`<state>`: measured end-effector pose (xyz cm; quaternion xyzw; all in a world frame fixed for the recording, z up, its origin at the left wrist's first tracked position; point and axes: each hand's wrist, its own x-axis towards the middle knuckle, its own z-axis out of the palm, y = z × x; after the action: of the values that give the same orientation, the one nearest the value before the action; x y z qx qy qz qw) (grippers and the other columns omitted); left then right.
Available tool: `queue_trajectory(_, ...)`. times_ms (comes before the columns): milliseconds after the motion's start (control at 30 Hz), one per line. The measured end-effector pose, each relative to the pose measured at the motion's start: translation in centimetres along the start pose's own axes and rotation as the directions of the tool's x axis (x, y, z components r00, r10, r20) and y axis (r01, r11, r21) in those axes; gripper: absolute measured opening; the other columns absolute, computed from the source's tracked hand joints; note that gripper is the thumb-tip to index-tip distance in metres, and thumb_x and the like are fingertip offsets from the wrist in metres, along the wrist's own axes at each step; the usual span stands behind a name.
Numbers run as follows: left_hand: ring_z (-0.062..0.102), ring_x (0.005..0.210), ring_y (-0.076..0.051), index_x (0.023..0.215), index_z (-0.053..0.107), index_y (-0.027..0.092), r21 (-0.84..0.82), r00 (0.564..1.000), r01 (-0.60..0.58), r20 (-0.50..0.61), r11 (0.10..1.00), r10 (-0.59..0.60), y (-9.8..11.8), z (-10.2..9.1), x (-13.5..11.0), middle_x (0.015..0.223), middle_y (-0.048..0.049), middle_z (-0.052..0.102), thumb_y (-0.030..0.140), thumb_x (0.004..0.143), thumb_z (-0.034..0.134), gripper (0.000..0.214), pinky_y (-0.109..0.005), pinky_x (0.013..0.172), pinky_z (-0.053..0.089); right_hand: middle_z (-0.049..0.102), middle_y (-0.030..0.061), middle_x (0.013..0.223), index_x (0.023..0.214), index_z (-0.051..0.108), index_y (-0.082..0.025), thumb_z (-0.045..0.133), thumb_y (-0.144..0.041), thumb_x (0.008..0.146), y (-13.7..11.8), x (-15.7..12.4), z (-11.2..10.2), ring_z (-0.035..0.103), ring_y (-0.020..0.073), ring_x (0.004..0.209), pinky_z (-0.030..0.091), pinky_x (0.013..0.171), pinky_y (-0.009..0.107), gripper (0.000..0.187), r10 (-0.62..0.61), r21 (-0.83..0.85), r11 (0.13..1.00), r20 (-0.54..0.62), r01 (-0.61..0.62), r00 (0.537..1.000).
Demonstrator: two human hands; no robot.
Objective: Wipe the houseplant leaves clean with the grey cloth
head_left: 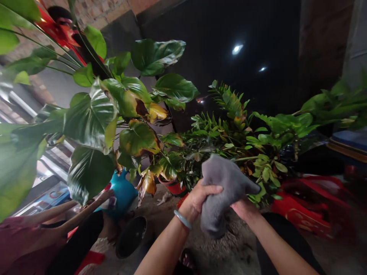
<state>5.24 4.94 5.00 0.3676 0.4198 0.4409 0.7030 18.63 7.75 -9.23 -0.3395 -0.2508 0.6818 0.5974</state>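
The grey cloth (pixel 222 187) sits at three o'clock from the left hand (pixel 200 195), thumb clamped across its face, and ten o'clock from the right hand (pixel 243 209). The left shows the surer hold; the right's fingers go behind the fabric, so their grip can't be told. Its long axis runs roughly twelve to six, one tip poking toward three. It's held above the floor (pixel 243 248), leafy plants (pixel 212 137) at twelve, a red bag (pixel 304 219) toward four.

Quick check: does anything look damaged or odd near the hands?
Yes, left of the grey cloth: one leaf is yellowing, with browned edges, and a lower leaf droops, brownish. They stand out against the green foliage.
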Motion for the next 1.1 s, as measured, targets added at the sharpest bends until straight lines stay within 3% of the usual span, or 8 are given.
queue_trajectory(100, 0.067, 0.069, -0.019, 0.092, 0.071, 0.012, -0.082, 0.979, -0.195, -0.074, 0.977, 0.189, 3.4, 0.9, 1.3, 0.082, -0.0056, 0.076, 0.022, 0.038, 0.089, 0.058, -0.032, 0.073, 0.054, 0.073, 0.0049, 0.068, 0.072, 0.073, -0.020, 0.080, -0.019, 0.048, -0.5, 0.0, 0.3, 0.064, 0.0200, 0.060, 0.055, 0.060, 0.035, 0.025, 0.059, 0.022, 0.998, 0.011, -0.059, 0.998)
queue_trajectory(167, 0.066, 0.069, -0.019, 0.094, 0.071, 0.013, -0.127, 0.952, -0.277, -0.168, 0.952, 0.255, 3.6, 0.8, 2.3, 0.083, -0.0049, 0.075, 0.024, 0.039, 0.088, 0.059, -0.031, 0.073, 0.054, 0.073, 0.0046, 0.066, 0.070, 0.073, -0.018, 0.080, -0.016, 0.046, -0.9, 0.0, 0.5, 0.063, 0.0172, 0.055, 0.054, 0.057, 0.033, 0.025, 0.082, 0.036, 0.996, 0.015, -0.083, 0.997)
queue_trajectory(300, 0.064, 0.063, -0.018, 0.088, 0.071, 0.013, -0.087, 0.957, -0.177, -0.249, 0.980, 0.151, -1.3, -1.7, 2.1, 0.076, -0.0056, 0.075, 0.027, 0.039, 0.088, 0.054, -0.030, 0.065, 0.052, 0.072, 0.0033, 0.059, 0.063, 0.072, -0.018, 0.079, -0.012, 0.043, -1.2, -0.2, 0.4, 0.062, 0.0162, 0.050, 0.053, 0.054, 0.031, 0.021, 0.111, 0.067, 0.992, 0.003, -0.111, 0.994)
queue_trajectory(433, 0.062, 0.057, -0.018, 0.075, 0.071, 0.011, -0.025, 0.985, 0.008, -0.173, 1.000, -0.012, -4.5, -3.8, -0.4, 0.066, -0.0061, 0.073, 0.023, 0.035, 0.088, 0.045, -0.029, 0.058, 0.050, 0.070, 0.0020, 0.054, 0.055, 0.069, -0.019, 0.080, -0.014, 0.041, -1.2, -0.2, 0.5, 0.062, 0.0179, 0.050, 0.053, 0.054, 0.032, 0.018, 0.119, 0.093, 0.989, -0.011, -0.118, 0.993)
queue_trajectory(667, 0.067, 0.068, -0.021, 0.086, 0.070, 0.014, -0.157, 0.960, -0.260, -0.150, 0.953, 0.238, 3.0, -1.3, 0.4, 0.072, -0.0034, 0.073, 0.021, 0.035, 0.086, 0.054, -0.031, 0.069, 0.054, 0.072, 0.0026, 0.062, 0.065, 0.073, -0.019, 0.083, -0.015, 0.043, -1.4, -0.4, 0.9, 0.061, 0.0144, 0.051, 0.054, 0.056, 0.030, 0.024, 0.113, 0.080, 0.990, 0.025, -0.115, 0.993)
queue_trajectory(800, 0.066, 0.066, -0.019, 0.085, 0.069, 0.014, -0.180, 0.937, -0.249, -0.292, 0.951, 0.190, 1.4, -1.7, 1.2, 0.072, -0.0032, 0.073, 0.023, 0.042, 0.084, 0.046, -0.031, 0.070, 0.054, 0.072, 0.0043, 0.063, 0.066, 0.074, -0.017, 0.084, -0.013, 0.043, -1.4, -0.3, 0.7, 0.061, 0.0142, 0.050, 0.053, 0.055, 0.030, 0.026, 0.113, 0.072, 0.991, 0.036, -0.116, 0.993)
queue_trajectory(967, 0.064, 0.059, -0.018, 0.077, 0.072, 0.012, -0.056, 0.991, 0.026, -0.126, 0.998, -0.033, -3.3, -4.3, -1.9, 0.068, -0.0059, 0.074, 0.020, 0.036, 0.087, 0.045, -0.029, 0.060, 0.052, 0.072, 0.0030, 0.060, 0.062, 0.073, -0.018, 0.084, -0.018, 0.045, -1.4, -0.4, 0.5, 0.062, 0.0171, 0.052, 0.051, 0.055, 0.030, 0.021, 0.116, 0.080, 0.990, 0.039, -0.119, 0.993)
queue_trajectory(1100, 0.064, 0.059, -0.018, 0.075, 0.073, 0.011, -0.056, 0.999, -0.040, -0.035, 0.998, 0.039, -0.5, -4.5, -2.4, 0.071, -0.0048, 0.074, 0.016, 0.032, 0.088, 0.046, -0.028, 0.060, 0.052, 0.072, 0.0024, 0.061, 0.060, 0.072, -0.020, 0.086, -0.021, 0.043, -1.4, -0.3, 0.7, 0.062, 0.0161, 0.054, 0.052, 0.056, 0.029, 0.022, 0.101, 0.090, 0.991, 0.016, -0.102, 0.995)
